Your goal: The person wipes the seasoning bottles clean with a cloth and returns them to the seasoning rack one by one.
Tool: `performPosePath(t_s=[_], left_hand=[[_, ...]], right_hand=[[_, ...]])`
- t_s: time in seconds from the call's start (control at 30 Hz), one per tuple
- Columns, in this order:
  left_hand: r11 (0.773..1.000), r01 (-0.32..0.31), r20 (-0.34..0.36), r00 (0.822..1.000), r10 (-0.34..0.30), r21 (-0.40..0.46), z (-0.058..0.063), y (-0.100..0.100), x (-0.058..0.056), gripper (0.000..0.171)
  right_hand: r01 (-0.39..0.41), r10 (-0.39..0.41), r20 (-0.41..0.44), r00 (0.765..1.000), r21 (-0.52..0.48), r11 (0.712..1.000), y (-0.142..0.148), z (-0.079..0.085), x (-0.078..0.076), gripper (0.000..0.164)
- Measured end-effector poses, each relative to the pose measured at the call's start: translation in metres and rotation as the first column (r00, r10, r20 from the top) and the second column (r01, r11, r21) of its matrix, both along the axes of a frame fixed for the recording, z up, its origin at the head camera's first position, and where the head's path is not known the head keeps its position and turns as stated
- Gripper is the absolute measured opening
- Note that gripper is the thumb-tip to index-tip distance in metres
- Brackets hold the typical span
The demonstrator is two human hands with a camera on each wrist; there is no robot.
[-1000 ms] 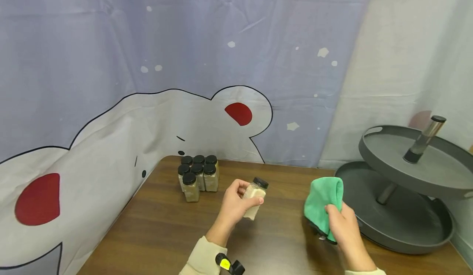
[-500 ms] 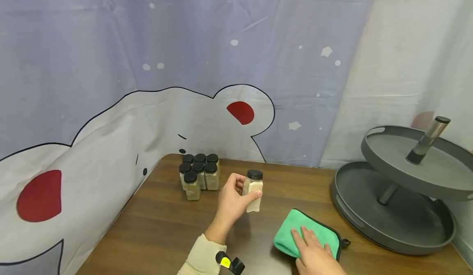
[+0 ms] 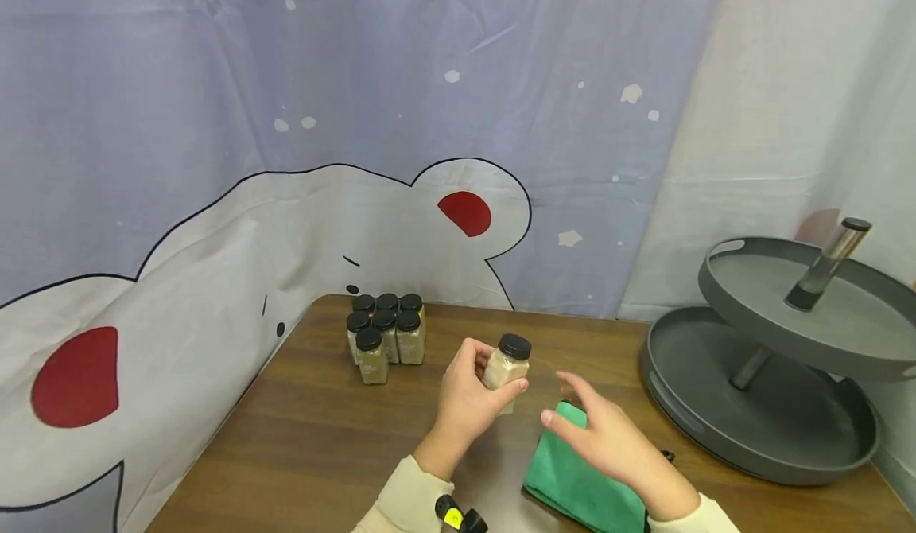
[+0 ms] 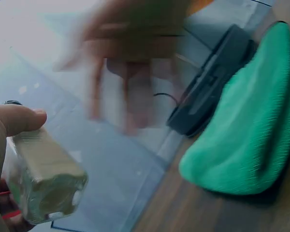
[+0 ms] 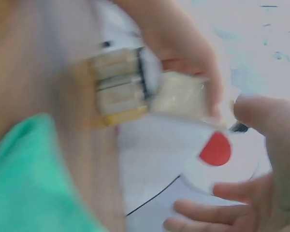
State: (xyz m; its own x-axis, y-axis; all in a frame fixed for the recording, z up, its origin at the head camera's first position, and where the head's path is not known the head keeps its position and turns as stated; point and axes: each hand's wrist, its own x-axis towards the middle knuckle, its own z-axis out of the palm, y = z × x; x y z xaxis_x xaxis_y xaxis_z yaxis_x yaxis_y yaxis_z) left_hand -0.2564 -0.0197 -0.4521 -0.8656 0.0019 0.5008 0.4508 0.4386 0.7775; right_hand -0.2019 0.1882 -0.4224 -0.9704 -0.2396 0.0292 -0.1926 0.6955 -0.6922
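Observation:
My left hand point(image 3: 468, 398) grips a clear spice jar point(image 3: 505, 367) with a black lid and pale contents, held above the table and slightly tilted. In the left wrist view the jar's base point(image 4: 55, 193) faces the camera, with the thumb along its side. My right hand point(image 3: 608, 441) hovers over the folded green cloth point(image 3: 572, 477), fingers spread and thumb apart, holding nothing. In the right wrist view the right hand point(image 5: 251, 193) shows its fingers extended toward the jar, apart from it. Part of the cloth is hidden under the right hand and forearm.
Several similar black-lidded jars point(image 3: 386, 334) stand grouped at the table's back left. A grey two-tier round tray stand point(image 3: 780, 422) occupies the right side. The wooden table point(image 3: 308, 445) meets a printed curtain point(image 3: 358, 79) behind.
The right hand brought the green cloth down to the table, pressed on it, then let go and lifted toward the jar. The left hand, still holding the jar, shifted slightly right.

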Motion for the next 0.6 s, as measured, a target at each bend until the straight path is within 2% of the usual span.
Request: performPosePath(t_s=[0.1, 0.27, 0.4, 0.6], left_hand=[[0.996, -0.023, -0.095, 0.995, 0.014, -0.092, -0.003, 0.009, 0.004, 0.054], [0.975, -0.076, -0.246, 0.969, 0.022, -0.21, -0.007, 0.018, 0.008, 0.054], [0.963, -0.102, -0.296, 0.955, 0.025, -0.248, -0.007, 0.022, 0.01, 0.054], [0.956, -0.122, -0.322, 0.946, 0.031, -0.266, -0.009, 0.023, 0.012, 0.053]], right_hand=[[0.082, -0.088, -0.036, 0.995, -0.149, 0.986, -0.009, 0.022, -0.013, 0.062], [0.09, -0.088, 0.021, 0.996, -0.23, 0.969, -0.021, 0.036, -0.025, 0.063], [0.097, -0.082, 0.067, 0.994, -0.271, 0.958, -0.024, 0.036, -0.027, 0.063], [0.09, -0.08, 0.048, 0.996, -0.261, 0.961, -0.026, 0.034, -0.028, 0.052]])
